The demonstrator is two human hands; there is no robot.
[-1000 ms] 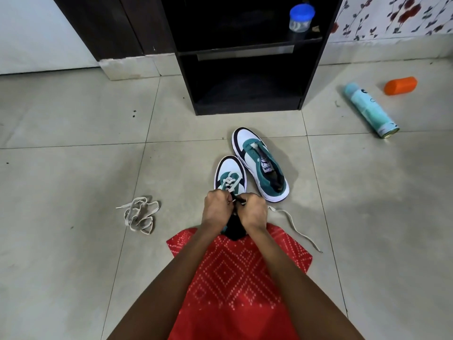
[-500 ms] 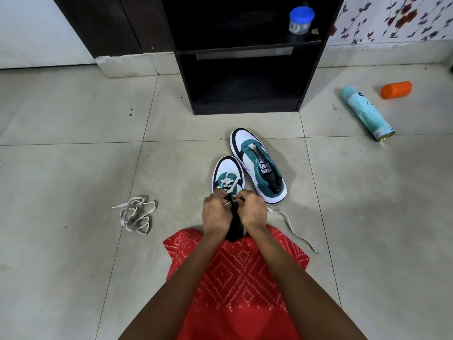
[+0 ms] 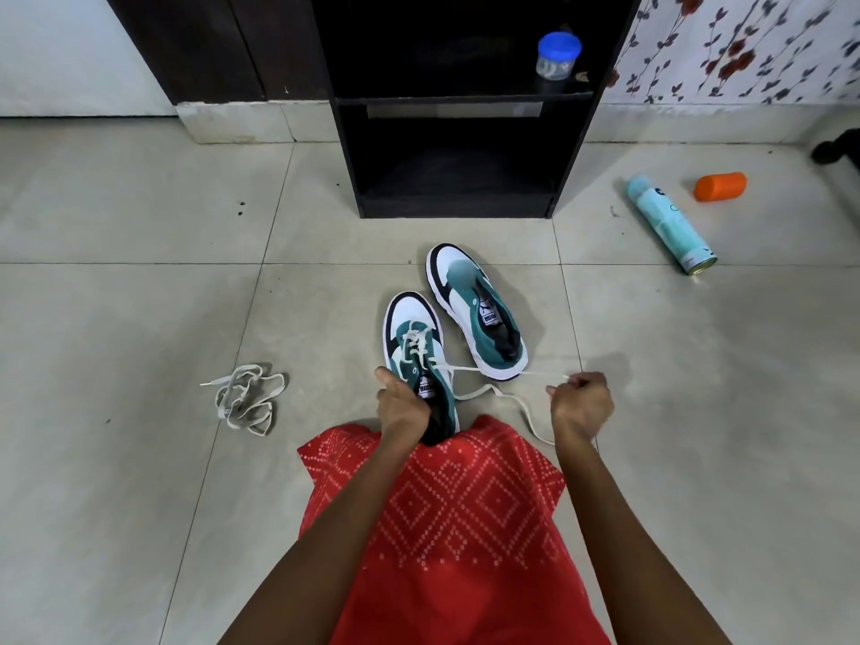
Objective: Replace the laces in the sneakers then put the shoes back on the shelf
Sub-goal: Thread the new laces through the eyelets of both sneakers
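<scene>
Two white, teal and black sneakers lie on the tiled floor. The near sneaker (image 3: 412,339) has a white lace (image 3: 470,367) threaded partway up its eyelets. My left hand (image 3: 400,405) grips this shoe at its collar. My right hand (image 3: 579,402) pinches the lace end and holds it stretched out to the right of the shoe; the lace's other end trails loose on the floor. The far sneaker (image 3: 474,309) has no lace. A spare white lace (image 3: 246,398) lies bunched on the floor to the left. The black shelf (image 3: 453,132) stands beyond the shoes.
A blue-lidded jar (image 3: 558,55) sits on the shelf's upper board. A teal spray can (image 3: 670,225) and its orange cap (image 3: 720,186) lie on the floor at right. My red patterned garment (image 3: 442,505) covers my lap below the shoe.
My right hand has left the shoe's tongue and moved right, drawing the lace out taut. My left hand has shifted to hold the shoe's collar.
</scene>
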